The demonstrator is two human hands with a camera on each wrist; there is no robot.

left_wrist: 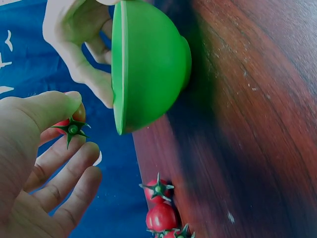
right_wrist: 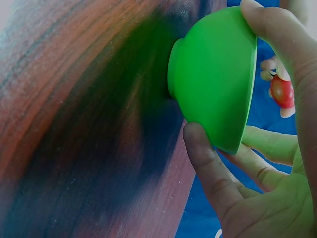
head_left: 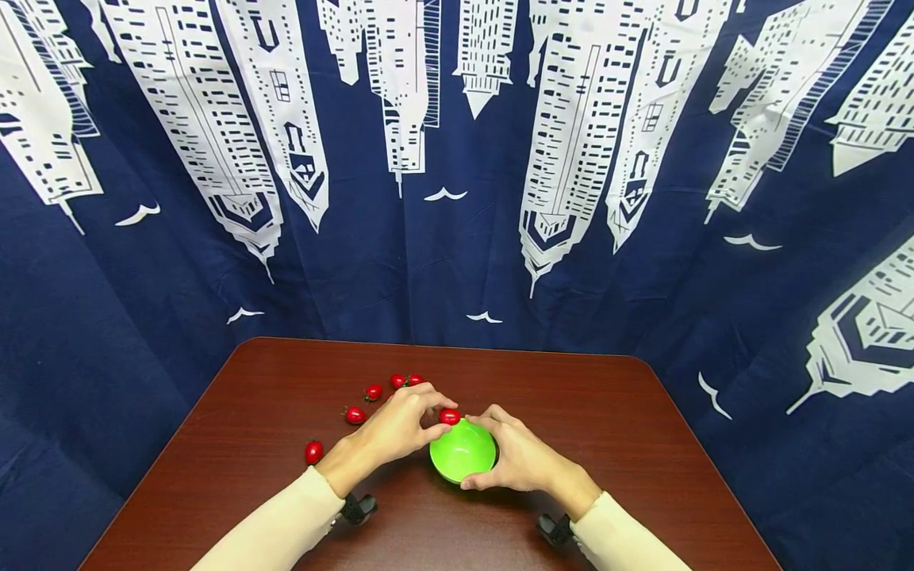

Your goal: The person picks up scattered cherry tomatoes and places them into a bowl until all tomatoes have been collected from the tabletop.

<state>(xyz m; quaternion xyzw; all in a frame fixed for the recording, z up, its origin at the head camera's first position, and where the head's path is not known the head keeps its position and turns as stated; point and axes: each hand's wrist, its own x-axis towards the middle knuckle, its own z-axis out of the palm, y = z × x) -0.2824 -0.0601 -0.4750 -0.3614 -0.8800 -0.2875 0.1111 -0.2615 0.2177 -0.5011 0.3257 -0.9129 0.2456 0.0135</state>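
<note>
My left hand [head_left: 400, 422] pinches a red cherry tomato [head_left: 450, 416] between thumb and fingertips, just above the far rim of a small green bowl [head_left: 462, 456]. In the left wrist view, the green leafy cap of this tomato [left_wrist: 73, 129] faces the camera. My right hand [head_left: 520, 458] grips the bowl from its right side, thumb at the near rim and fingers around the far side, as the right wrist view of the bowl [right_wrist: 213, 79] also shows. Bare green shows inside the bowl. Whether its foot touches the table, I cannot tell.
Several more cherry tomatoes lie on the brown wooden table [head_left: 571, 396], left of the bowl and behind my left hand; one tomato [head_left: 314, 452] sits beside my left wrist. A dark blue curtain [head_left: 457, 262] with white buildings hangs behind the table's far edge.
</note>
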